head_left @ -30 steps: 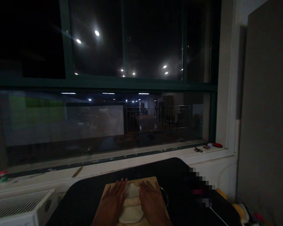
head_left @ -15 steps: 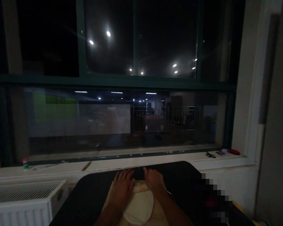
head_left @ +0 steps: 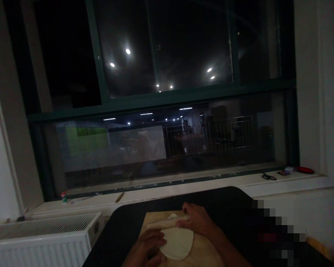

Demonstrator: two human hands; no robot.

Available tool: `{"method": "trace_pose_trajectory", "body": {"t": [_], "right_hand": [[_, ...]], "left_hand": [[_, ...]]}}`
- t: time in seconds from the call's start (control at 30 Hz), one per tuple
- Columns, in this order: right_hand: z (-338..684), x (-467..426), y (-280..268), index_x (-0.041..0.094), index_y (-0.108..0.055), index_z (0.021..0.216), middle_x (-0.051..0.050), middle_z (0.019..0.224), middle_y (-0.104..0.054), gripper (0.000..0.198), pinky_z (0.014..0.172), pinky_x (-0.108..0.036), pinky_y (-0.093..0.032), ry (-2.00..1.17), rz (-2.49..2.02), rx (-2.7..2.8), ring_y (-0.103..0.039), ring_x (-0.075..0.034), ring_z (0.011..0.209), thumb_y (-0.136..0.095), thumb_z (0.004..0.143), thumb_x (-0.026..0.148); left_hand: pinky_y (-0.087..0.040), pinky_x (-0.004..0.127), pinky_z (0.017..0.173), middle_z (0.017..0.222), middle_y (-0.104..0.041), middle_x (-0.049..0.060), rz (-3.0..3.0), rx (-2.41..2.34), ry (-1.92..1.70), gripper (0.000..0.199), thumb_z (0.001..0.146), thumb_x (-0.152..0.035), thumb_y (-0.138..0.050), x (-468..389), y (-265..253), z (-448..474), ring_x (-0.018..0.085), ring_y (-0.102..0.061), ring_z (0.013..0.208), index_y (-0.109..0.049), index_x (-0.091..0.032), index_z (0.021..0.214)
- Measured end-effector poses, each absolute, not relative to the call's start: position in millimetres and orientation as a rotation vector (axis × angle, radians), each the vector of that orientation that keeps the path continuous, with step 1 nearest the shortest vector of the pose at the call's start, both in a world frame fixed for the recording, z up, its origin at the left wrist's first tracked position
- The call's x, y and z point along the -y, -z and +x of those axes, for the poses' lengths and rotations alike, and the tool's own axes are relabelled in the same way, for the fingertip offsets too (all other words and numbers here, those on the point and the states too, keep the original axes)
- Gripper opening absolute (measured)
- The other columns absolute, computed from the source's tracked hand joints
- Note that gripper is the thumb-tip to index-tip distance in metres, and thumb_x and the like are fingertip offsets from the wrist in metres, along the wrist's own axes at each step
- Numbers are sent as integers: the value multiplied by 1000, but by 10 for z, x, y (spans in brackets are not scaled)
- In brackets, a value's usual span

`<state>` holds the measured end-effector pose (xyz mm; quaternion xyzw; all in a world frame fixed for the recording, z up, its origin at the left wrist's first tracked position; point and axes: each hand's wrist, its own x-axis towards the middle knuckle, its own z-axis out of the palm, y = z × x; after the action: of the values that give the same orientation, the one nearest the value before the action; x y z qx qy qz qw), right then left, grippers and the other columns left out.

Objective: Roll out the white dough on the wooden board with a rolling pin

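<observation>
A pale, flattened sheet of dough (head_left: 178, 243) lies on a wooden board (head_left: 208, 252) on the black table. Across the far part of the dough rests a rolling pin (head_left: 164, 223), slightly tilted in view. My right hand (head_left: 197, 218) is closed around the pin's right end. The pin's left end is free of any hand. My left hand (head_left: 149, 246) is at the left edge of the dough, fingers curled over it; their undersides are hidden and the light is dim.
Behind the black table (head_left: 225, 200) runs a white windowsill (head_left: 211, 189) below a dark window. Scissors (head_left: 268, 177) and a red item (head_left: 305, 170) lie on its right; a small red-and-green container (head_left: 64, 197) stands left. A white radiator (head_left: 41, 244) is at the left.
My left hand has come back toward me, off the far left of the board to the dough's left edge. The rolling pin now shows, with my right hand on its end. The view has tilted.
</observation>
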<state>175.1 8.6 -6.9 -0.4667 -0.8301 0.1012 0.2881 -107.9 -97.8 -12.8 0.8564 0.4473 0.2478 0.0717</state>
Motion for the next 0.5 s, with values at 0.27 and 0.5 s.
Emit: {"method": "trace_pose_trajectory", "body": {"t": [0.27, 0.5], "right_hand": [[1957, -331, 180, 23, -58, 71, -2, 70, -65, 57, 61, -30, -34, -515, -1269, 1815, -59, -18, 67, -37, 94, 70], [2104, -441, 250, 20, -63, 84, -2, 75, -67, 62, 63, -28, -41, -687, -1195, 1588, -62, -20, 73, -37, 89, 76]], "left_hand": [[-58, 38, 98, 116, -77, 4, 2790, -1452, -412, 39, 105, -43, -37, 875, -97, -782, 24, -72, 108, -71, -30, 119], [-48, 36, 112, 144, -62, 0, 2732, -1215, -353, 40, 99, -42, -52, 786, -191, -683, 24, -61, 129, -58, -39, 139]]}}
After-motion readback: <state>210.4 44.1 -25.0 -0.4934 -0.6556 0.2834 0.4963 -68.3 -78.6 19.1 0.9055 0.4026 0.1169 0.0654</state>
